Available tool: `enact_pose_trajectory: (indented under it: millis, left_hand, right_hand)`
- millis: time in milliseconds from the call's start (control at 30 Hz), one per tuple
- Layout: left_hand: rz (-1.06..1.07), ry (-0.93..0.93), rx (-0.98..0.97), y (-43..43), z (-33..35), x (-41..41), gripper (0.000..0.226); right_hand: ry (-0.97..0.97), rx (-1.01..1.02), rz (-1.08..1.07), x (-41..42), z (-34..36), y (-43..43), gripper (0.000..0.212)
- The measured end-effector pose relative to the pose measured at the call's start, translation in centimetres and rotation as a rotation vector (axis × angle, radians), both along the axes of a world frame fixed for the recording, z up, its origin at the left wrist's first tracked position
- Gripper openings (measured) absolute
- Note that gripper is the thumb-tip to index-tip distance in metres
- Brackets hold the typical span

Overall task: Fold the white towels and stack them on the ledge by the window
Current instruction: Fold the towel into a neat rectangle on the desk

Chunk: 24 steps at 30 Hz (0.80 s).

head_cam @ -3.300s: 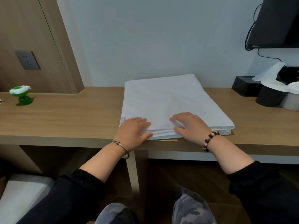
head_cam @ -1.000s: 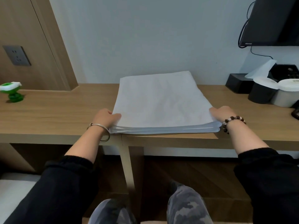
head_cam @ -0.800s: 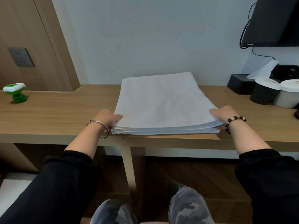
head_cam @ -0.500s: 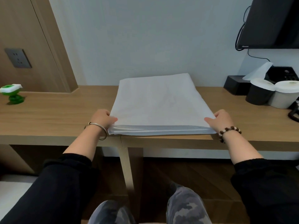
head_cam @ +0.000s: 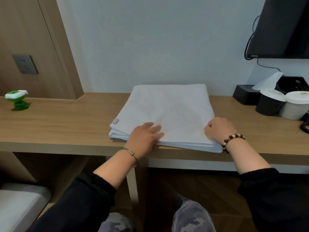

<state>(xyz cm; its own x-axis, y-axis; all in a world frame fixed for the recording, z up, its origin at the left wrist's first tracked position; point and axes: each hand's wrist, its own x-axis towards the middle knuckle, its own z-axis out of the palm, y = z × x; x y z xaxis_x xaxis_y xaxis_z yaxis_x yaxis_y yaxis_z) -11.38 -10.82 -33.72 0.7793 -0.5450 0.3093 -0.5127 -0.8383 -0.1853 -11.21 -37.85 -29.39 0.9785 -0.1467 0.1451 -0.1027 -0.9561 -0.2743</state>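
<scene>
A folded white towel [head_cam: 167,111] lies in several layers on the wooden desk [head_cam: 58,124], against the wall, with its near right corner at the desk's front edge. My left hand [head_cam: 145,138] rests flat on the towel's near left part, fingers straight and pointing right. My right hand [head_cam: 219,129] sits at the towel's near right edge with its fingers curled into the cloth. A small label shows at the towel's left corner.
A green and white toy [head_cam: 17,100] stands at the desk's far left. At the right are a black cup [head_cam: 270,102], a white cup [head_cam: 296,104], a black tissue box [head_cam: 245,96] and a wall-mounted screen [head_cam: 282,27]. A white cushion [head_cam: 16,206] is at lower left.
My left hand left the towel's near left corner and now lies flat on top. The towel has turned slightly, so its near right corner sits closer to the desk edge.
</scene>
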Motion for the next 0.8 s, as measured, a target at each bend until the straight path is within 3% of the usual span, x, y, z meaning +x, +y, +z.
enact_pose_trajectory:
  millis: [100,167,267,333,367,433,500,567,700,800]
  left_hand:
    - [0.179,0.035,0.115,3.1,1.0,1.6,0.045]
    - [0.338,0.082,0.188,5.1,2.3,2.9,0.044]
    - [0.559,0.249,0.058,6.3,5.1,4.7,0.038]
    - [0.513,0.335,-0.044,5.1,6.4,4.8,0.041]
    - [0.442,0.363,-0.118,3.9,6.7,4.5,0.041]
    - [0.290,0.407,-0.231,0.8,6.5,3.0,0.044]
    - [0.165,0.438,-0.198,-2.3,5.3,1.2,0.060]
    - [0.146,0.446,-0.050,-4.3,3.6,-0.2,0.076]
    - [0.142,0.282,0.063,-3.7,1.1,-0.5,0.074]
    - [0.093,0.306,0.073,-1.0,1.6,0.8,0.065]
  right_hand:
    - [0.001,-0.049,0.085,-1.5,0.7,3.1,0.036]
    - [0.018,0.039,0.245,-2.4,0.8,5.8,0.043]
    - [0.160,0.526,0.500,-3.4,1.1,9.3,0.033]
    - [0.080,0.841,0.508,-2.8,1.3,9.5,0.029]
    - [-0.060,0.822,0.448,-2.0,1.4,8.7,0.033]
    - [-0.248,0.430,0.330,0.3,1.3,6.3,0.041]
    - [-0.098,-0.104,0.288,2.0,0.9,3.8,0.054]
    - [0.069,-0.359,0.253,2.9,0.1,2.3,0.063]
    - [-0.088,-0.326,0.216,2.7,-1.2,1.7,0.047]
    - [-0.161,-0.247,0.337,2.4,-1.6,1.8,0.042]
